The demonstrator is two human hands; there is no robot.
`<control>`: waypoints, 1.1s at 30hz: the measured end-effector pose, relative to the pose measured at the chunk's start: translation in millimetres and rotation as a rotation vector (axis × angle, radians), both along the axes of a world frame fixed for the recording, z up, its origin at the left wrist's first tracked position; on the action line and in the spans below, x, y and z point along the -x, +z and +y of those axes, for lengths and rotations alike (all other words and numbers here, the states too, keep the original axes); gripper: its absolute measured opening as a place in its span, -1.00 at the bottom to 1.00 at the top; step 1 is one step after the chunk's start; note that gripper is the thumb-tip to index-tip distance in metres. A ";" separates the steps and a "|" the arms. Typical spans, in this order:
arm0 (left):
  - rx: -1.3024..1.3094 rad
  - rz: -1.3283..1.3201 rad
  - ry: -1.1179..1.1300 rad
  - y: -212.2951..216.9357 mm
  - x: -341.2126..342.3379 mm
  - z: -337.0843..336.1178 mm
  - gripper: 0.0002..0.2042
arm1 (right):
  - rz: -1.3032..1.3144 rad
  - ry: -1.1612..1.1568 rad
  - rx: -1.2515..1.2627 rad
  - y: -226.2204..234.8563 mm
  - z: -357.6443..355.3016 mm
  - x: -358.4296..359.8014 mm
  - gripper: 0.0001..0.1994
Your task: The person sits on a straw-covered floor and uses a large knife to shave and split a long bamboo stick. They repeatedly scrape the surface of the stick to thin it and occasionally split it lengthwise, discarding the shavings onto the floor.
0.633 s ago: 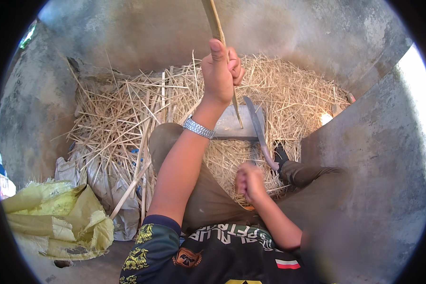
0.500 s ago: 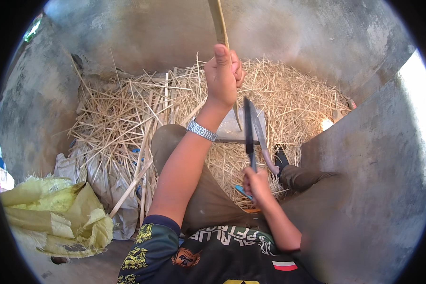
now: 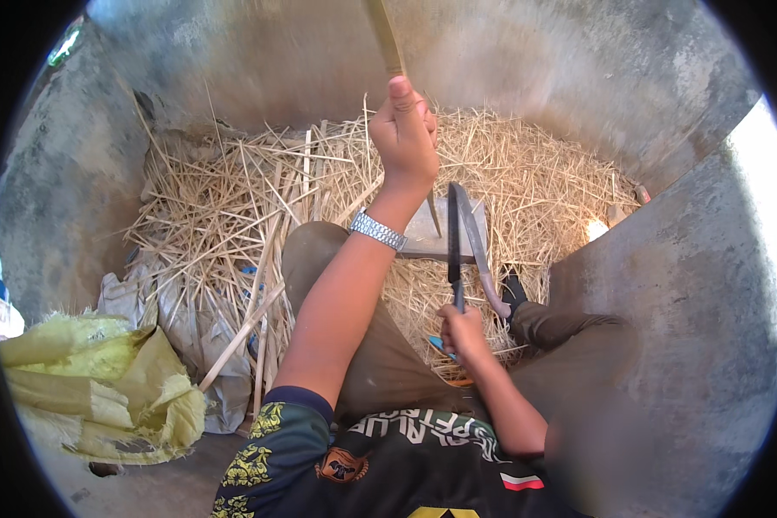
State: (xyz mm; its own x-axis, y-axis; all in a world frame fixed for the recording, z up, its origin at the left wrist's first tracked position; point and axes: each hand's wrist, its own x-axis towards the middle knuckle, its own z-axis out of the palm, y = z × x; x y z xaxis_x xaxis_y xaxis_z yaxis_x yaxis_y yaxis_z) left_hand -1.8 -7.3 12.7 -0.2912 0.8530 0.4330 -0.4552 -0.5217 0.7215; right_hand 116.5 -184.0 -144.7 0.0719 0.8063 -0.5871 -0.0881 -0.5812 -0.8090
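My left hand (image 3: 404,134) is raised in the middle, its fingers wrapped round a long yellowish-green strip (image 3: 383,36) that looks like split bamboo. The strip's upper part runs out of view at the top; its thin lower end hangs below my wrist, over a grey block (image 3: 419,240). In my right hand (image 3: 464,335), nearer my body, is the dark handle of a knife (image 3: 454,237), its black blade pointing away from me. Close along its right side lies a curved machete (image 3: 473,231) with a pale brown handle. Whether the two blades touch, I cannot tell.
Dry straw-like strips (image 3: 207,194) cover the floor between grey concrete walls (image 3: 665,285). A torn yellow-green sack (image 3: 104,388) and a crumpled whitish sheet (image 3: 168,302) lie at left. My bent legs flank the block, and something blue (image 3: 440,347) lies beneath my right hand.
My left hand has moved slightly, and the strip's upper part leans further left. The black knife has swung slightly right at its tip, closer to the machete. Both holds stay the same.
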 end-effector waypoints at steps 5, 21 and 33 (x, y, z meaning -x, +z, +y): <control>-0.052 0.028 0.070 -6.0 5.6 6.4 -0.34 | -0.025 -0.290 -0.466 101.6 25.4 -40.5 -0.84; 0.019 -0.166 0.110 -11.8 12.8 16.5 -0.40 | -0.004 -0.207 -0.344 76.8 19.5 -25.5 -0.83; -0.092 -0.082 0.040 -10.8 -10.8 14.9 -0.44 | -0.042 -0.059 -0.109 -14.9 23.1 -31.8 -0.84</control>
State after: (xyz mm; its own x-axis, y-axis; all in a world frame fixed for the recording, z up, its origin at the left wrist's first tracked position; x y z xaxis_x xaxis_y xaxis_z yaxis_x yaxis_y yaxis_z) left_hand 9.0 7.6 1.8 -0.3619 0.7978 0.4823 -0.4887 -0.6029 0.6306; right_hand 148.3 -160.9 -159.5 0.1438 0.8590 -0.4913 -0.0841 -0.4840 -0.8710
